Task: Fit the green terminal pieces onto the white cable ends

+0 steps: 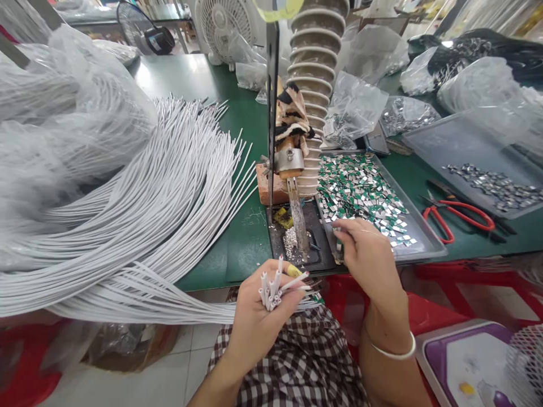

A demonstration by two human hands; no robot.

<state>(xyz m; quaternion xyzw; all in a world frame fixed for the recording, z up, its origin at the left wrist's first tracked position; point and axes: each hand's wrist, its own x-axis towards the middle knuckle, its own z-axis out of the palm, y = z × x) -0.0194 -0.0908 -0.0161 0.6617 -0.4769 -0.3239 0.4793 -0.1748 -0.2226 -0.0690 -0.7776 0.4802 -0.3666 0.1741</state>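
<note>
My left hand point(258, 316) is closed around a bunch of white cable ends point(271, 288), held upright just below the table's front edge. These cables belong to a big sheaf of white cables point(139, 209) spread over the green table point(199, 79) to the left. My right hand point(367, 254) rests with curled fingers at the near edge of a grey tray point(419, 232) full of small green and silver metal terminals point(360, 192); what its fingertips pinch is too small to make out. A small press with a metal lever point(297, 217) stands between the two hands.
Red-handled pliers point(458, 215) lie right of the tray. A clear tray with more metal parts point(496, 186) sits at the far right. Plastic bags point(356, 107), a ribbed hose point(316, 68) and a white fan point(223, 25) crowd the back. A purple tray point(466, 362) sits low right.
</note>
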